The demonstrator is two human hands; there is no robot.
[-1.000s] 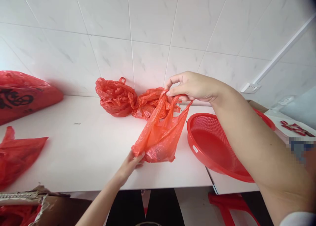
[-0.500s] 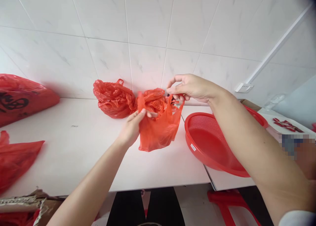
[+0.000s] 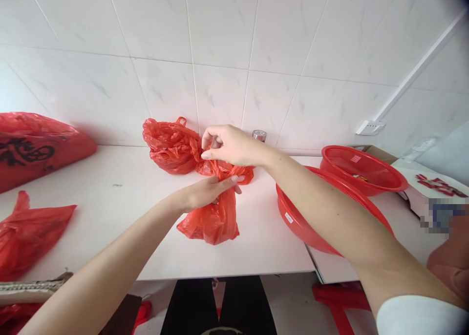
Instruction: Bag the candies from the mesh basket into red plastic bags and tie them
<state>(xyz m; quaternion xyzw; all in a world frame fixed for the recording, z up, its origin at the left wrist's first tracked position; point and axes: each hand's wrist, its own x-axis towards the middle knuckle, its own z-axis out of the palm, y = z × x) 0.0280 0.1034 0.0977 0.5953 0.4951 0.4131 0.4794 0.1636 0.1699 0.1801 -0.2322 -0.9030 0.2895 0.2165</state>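
A small red plastic bag point(image 3: 212, 222) hangs over the white table with its neck gathered. My left hand point(image 3: 207, 193) is closed around that neck, thumb stretched along the top. Just above it is my right hand point(image 3: 229, 144), fingers curled in on the twisted upper end of the bag; its palm side hides part of the grip. Behind both hands, a pile of loose red bags point(image 3: 247, 174) lies partly covered. To its left sits a fuller bunched red bag point(image 3: 170, 147) by the wall.
A large red plastic basket point(image 3: 293, 213) stands under my right forearm, with a smaller red basket point(image 3: 366, 186) behind. A tied red bag point(image 3: 40, 227) and a big printed red bag point(image 3: 44, 144) lie left. A metal-lidded jar point(image 3: 259, 135) stands near the wall. Another person's arm point(image 3: 450, 257) shows right.
My right hand has moved left and down, above my left hand. The bag, earlier spread between both hands, is now gathered at the neck and hangs lower. The jar has come into view.
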